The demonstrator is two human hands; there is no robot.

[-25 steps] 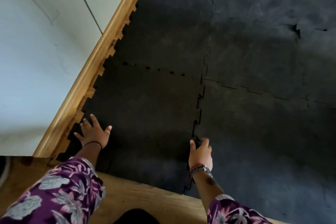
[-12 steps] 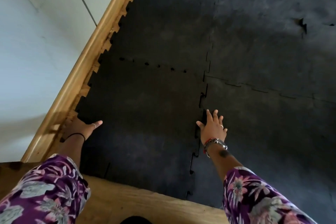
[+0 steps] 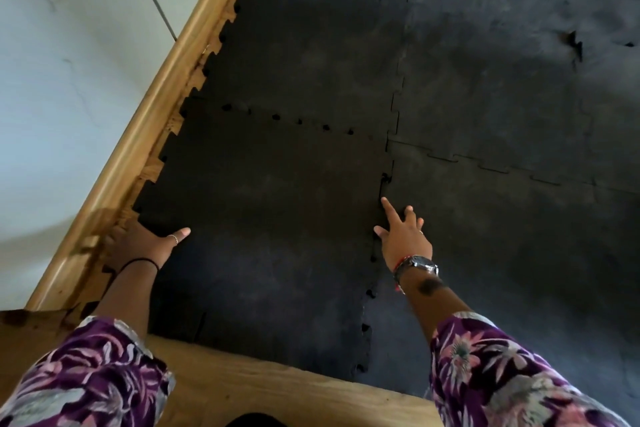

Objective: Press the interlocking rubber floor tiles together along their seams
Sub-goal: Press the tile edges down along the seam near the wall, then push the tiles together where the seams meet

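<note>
Black interlocking rubber tiles cover the floor. The near left tile [image 3: 263, 218] meets the near right tile [image 3: 519, 253] along a toothed seam [image 3: 375, 263] with open gaps. My right hand [image 3: 403, 236] lies flat on that seam, fingers spread, index finger stretched up along it. My left hand [image 3: 149, 243] grips the near left tile's toothed left edge by the skirting; its fingers are hidden under the tile and the thumb lies on top. A second seam [image 3: 287, 121] with small gaps runs across to the far left tile [image 3: 311, 45].
A wooden skirting board [image 3: 138, 142] runs diagonally along a white wall [image 3: 62, 80] on the left. Bare wooden floor [image 3: 259, 381] shows at the near edge. A raised gap [image 3: 576, 45] sits in a far right seam.
My right hand has moved farther up the seam, from its near end to its middle, and flattened. My left hand has slid off the tile top and tucked under its left edge.
</note>
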